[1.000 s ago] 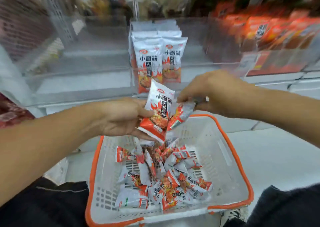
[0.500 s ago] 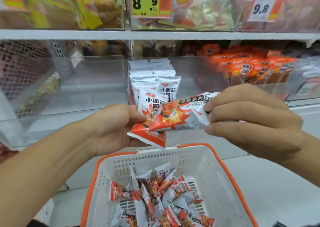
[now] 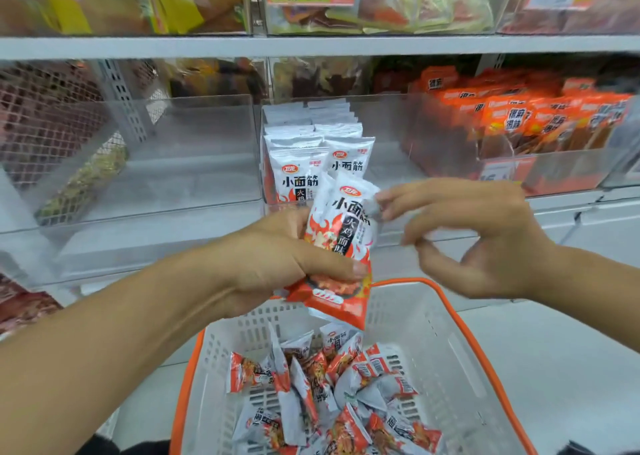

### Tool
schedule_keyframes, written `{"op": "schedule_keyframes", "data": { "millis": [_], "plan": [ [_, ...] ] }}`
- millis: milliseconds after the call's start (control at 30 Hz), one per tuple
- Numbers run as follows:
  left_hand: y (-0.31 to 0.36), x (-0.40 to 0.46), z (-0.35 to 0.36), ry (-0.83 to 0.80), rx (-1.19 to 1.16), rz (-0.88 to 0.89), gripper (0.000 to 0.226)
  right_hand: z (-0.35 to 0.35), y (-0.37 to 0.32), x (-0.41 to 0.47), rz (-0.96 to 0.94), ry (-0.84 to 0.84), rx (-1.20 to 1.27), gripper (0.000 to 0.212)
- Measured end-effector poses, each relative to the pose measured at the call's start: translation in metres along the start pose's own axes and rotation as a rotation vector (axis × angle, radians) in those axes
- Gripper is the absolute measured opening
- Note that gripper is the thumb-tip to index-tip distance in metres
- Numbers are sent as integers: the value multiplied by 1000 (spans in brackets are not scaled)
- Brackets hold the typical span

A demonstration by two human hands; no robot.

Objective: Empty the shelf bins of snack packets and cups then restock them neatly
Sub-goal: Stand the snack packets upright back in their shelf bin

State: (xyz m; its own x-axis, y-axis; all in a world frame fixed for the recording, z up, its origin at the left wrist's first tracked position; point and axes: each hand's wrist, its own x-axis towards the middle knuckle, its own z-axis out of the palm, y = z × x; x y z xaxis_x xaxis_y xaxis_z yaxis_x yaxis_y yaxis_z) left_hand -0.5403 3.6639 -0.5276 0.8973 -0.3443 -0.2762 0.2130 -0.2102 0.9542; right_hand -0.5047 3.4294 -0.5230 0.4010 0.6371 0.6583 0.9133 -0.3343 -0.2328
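Left hand point(image 3: 277, 260) grips upright packets point(image 3: 341, 246); right hand point(image 3: 478, 239) pinches their top corner; the bin point(image 3: 398, 135) lies at twelve o'clock.

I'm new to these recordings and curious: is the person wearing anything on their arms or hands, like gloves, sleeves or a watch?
Nothing that shows. The left hand and right hand are bare, without gloves, and I see no rings. Both forearms are uncovered as far as the picture reaches, with no sleeve edge, watch or bracelet in view. Anything worn higher up the arms lies outside the picture.
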Motion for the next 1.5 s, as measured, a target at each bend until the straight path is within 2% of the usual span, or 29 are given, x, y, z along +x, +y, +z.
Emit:
{"op": "schedule_keyframes", "data": {
  "millis": [33, 67, 133, 167, 233, 333, 433, 533, 600, 700, 767, 833, 900, 933, 1000, 1067, 1133, 1200, 1267, 1333, 1433, 1500],
  "plan": [
    [-1, 1, -1, 48, 33, 24, 59, 1, -1, 2, 163, 57, 104, 15],
    [-2, 3, -3, 62, 81, 53, 62, 3, -6, 4, 340, 90, 206, 30],
    [-5, 5, -3, 21, 164, 102, 65, 8, -9, 8, 643, -41, 375, 67],
    [-6, 5, -1, -9, 205, 115, 64, 11, -8, 9, 701, -119, 426, 76],
    [-9, 7, 4, -58, 272, 147, 59, 15, -6, 10, 702, -225, 547, 66],
    [-9, 8, 11, -94, 285, 156, 54, 12, -5, 13, 759, -185, 678, 47],
    [-7, 9, 10, -86, 362, 173, 47, 7, -2, 16, 830, -204, 728, 46],
    [-8, 10, 7, -103, 488, 202, 45, 4, 1, 17, 885, -309, 779, 45],
    [-9, 11, 7, -144, 487, 184, 41, 2, 2, 18, 917, -365, 822, 45],
    [-11, 10, 8, -199, 473, 157, 50, 0, 6, 19, 940, -407, 843, 42],
    [-11, 10, 9, -179, 453, 155, 53, -2, 7, 20, 933, -397, 831, 40],
    [-11, 13, 8, -133, 470, 199, 40, -5, 5, 23, 858, -401, 777, 39],
    [-10, 15, 9, -82, 505, 264, 21, -6, -1, 28, 756, -427, 677, 47],
    [-9, 15, 11, -57, 497, 288, 19, -8, -6, 33, 706, -427, 602, 50],
    [-3, 14, 14, 10, 403, 305, 27, -14, -11, 45, 622, -380, 451, 49],
    [7, 13, 12, 189, 365, 329, 46, -31, -9, 59, 594, -294, 355, 43],
    [14, 13, -4, 462, 687, 461, 75, -53, -1, 76, 593, -212, 256, 37],
    [19, 14, -26, 634, 1084, 589, 81, -69, 12, 91, 571, -171, 121, 35],
    [19, 18, -45, 639, 1276, 613, 69, -67, 29, 102, 557, -191, -22, 32],
    [16, 25, -54, 609, 1359, 558, 65, -53, 45, 108, 576, -273, -118, 38],
    [12, 31, -56, 548, 1404, 503, 68, -32, 64, 111, 553, -449, -129, 43],
    [11, 33, -57, 534, 1439, 517, 68, -20, 71, 113, 528, -508, -123, 47]
  ]
}}
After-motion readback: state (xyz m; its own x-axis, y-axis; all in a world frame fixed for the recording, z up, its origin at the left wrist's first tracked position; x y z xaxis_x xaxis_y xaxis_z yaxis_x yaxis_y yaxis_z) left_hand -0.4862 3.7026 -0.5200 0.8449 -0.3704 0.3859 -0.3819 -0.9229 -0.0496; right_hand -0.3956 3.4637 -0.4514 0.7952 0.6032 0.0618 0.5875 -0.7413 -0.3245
